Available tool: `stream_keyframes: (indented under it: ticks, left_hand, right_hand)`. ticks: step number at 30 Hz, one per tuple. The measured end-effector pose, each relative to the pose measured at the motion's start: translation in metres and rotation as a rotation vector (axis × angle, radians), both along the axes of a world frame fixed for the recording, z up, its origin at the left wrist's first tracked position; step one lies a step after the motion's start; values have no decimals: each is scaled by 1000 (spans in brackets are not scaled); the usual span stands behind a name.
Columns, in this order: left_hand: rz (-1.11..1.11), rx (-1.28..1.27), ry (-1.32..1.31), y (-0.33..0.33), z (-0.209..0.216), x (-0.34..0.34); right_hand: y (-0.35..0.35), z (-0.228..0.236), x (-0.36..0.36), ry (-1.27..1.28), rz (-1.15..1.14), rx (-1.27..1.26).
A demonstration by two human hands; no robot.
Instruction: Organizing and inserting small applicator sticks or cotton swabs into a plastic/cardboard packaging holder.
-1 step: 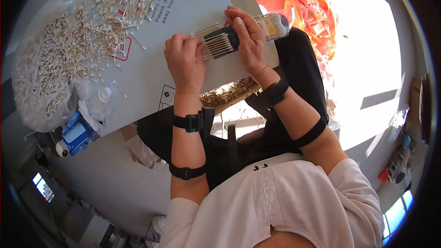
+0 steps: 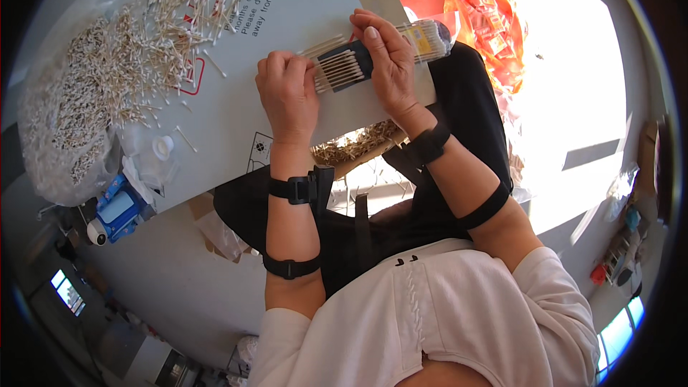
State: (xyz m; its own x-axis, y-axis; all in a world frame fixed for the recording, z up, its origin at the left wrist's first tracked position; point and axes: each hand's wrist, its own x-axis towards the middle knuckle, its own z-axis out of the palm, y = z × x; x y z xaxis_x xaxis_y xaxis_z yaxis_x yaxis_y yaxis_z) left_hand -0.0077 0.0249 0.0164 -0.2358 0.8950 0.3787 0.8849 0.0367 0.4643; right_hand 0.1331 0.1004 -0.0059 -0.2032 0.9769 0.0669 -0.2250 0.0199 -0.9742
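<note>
- The person works over a grey board (image 2: 236,115) laid across the lap like a bench, its near edge just above the knees.
- The left hand (image 2: 287,93) rests near the board's near edge, fingers curled together, fingertips pressing on the ends of a row of cotton swabs (image 2: 337,70).
- The right hand (image 2: 387,64) lies over a dark blue holder (image 2: 356,64) that carries the row, fingers together and flat, pinning it to the board; a clear pack of swabs (image 2: 426,37) sticks out past the fingers at the board's right edge.
- A loose heap of swabs (image 2: 165,21) covers the board's far left corner, beside a clear bag of swabs (image 2: 64,115) off its left edge.
- A small white cap (image 2: 163,147) sits near the left near corner.
- Step in hand, by the look of it: squaring up one counted row in the holder.
- The next move likely calls for even pressure from both hands, so the row slides without fanning out.
</note>
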Motion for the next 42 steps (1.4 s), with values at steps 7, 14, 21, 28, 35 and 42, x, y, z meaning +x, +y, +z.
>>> stream_keyframes:
  ticks: [7, 14, 21, 28, 35, 42]
  left_hand:
    - [14, -58, -30, 4, -1, -2]
    - [137, 294, -870, 13, -22, 19]
    - [184, 329, -1176, 18, -18, 43]
    - [107, 235, -1013, -6, -12, 11]
    - [-86, -172, -74, -6, -1, 6]
    - [-83, -173, 82, -3, -2, 18]
  right_hand:
    - [0, -4, 3, -12, -8, 31]
    - [-3, 0, -5, -121, -54, 181]
    - [-3, -6, -13, -56, 9, 137]
    - [1, 0, -4, 127, 78, -92]
    - [7, 1, 6, -113, 78, 47]
    - [7, 9, 14, -274, -11, 182]
